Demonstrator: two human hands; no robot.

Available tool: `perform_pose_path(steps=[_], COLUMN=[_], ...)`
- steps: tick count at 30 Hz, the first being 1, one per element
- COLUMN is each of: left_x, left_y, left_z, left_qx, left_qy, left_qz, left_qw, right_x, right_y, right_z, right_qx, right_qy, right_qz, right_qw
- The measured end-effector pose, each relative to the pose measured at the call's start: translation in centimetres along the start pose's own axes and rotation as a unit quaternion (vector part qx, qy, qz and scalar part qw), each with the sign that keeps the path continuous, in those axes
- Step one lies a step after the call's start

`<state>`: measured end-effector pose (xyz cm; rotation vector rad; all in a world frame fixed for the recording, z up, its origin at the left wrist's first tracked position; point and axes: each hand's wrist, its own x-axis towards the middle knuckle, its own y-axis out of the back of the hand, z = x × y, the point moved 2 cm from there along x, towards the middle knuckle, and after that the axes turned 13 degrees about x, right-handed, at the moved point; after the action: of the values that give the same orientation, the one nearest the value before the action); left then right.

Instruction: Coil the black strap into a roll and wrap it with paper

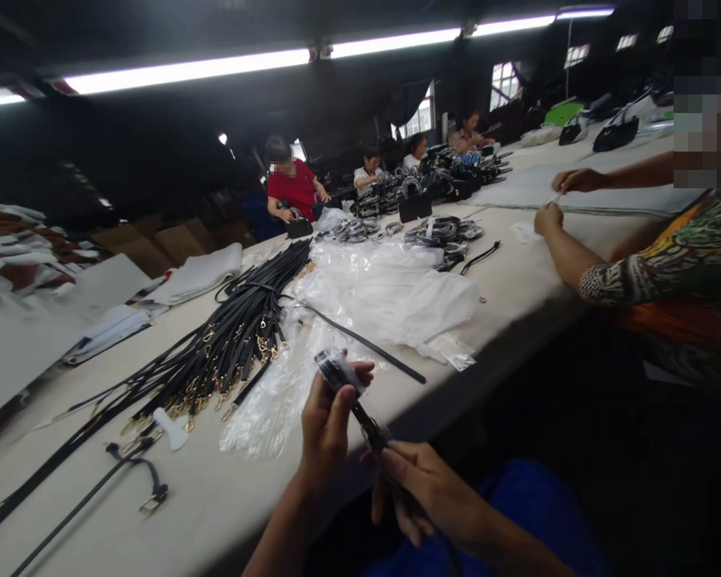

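Note:
My left hand [325, 429] grips one end of a black strap [362, 417]. That end looks rolled up and wrapped in clear plastic [333, 366]. Lower down, my right hand [436, 485] pinches the same strap near a small metal fitting, and its tail drops into shadow below. Both hands are just off the front edge of the pale table [216, 509]. Beyond them lies a heap of clear plastic bags [390, 296]. To its left spreads a pile of black straps [240, 328] with gold clasps. One loose black strap [372, 344] crosses the bags.
A short strap with a buckle [150, 477] and a white tab [170, 429] lie at the left front. Coiled wrapped straps [438, 230] sit farther back. A co-worker's hands [561, 200] are at the right; several people work at the far end near black bags [416, 208].

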<state>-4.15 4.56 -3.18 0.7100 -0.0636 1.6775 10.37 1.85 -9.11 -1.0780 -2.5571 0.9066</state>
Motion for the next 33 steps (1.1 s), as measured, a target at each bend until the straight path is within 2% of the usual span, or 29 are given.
perform_pose_path(steps=[3, 7, 13, 20, 25, 29, 31, 33], left_x=[0.3, -0.5, -1.1, -2.0, -2.2, -2.0, -2.0, -2.2], left_y=[0.6, 0.8, 1.0, 1.5, 1.0, 0.6, 0.6, 0.8], left_z=[-0.2, -1.0, -1.0, -0.2, -0.7, -1.6, -2.0, -2.4], left_qx=[0.004, 0.085, 0.255, 0.317, 0.355, 0.375, 0.377, 0.366], left_qy=[-0.005, -0.047, -0.136, -0.159, -0.179, -0.242, -0.256, -0.242], left_qz=[-0.020, -0.105, -0.166, -0.253, -0.249, -0.228, -0.222, -0.235], left_qw=[1.000, 0.990, 0.943, 0.900, 0.883, 0.865, 0.862, 0.867], right_x=[-0.4, -0.6, -1.2, -2.5, -2.7, -2.8, -3.0, -3.3], right_y=[-0.3, -0.1, -0.2, 0.3, 0.9, 1.2, 1.6, 2.0], right_z=[-1.0, -1.7, -2.8, -4.8, -5.0, -4.6, -4.5, -4.6], right_qx=[0.094, 0.162, 0.102, 0.075, 0.079, 0.079, 0.060, 0.010], right_qy=[-0.041, -0.056, -0.031, -0.060, -0.087, -0.107, -0.112, -0.110], right_qz=[-0.050, -0.054, -0.026, -0.021, -0.013, 0.003, 0.010, 0.025], right_qw=[0.993, 0.984, 0.994, 0.995, 0.993, 0.991, 0.992, 0.994])
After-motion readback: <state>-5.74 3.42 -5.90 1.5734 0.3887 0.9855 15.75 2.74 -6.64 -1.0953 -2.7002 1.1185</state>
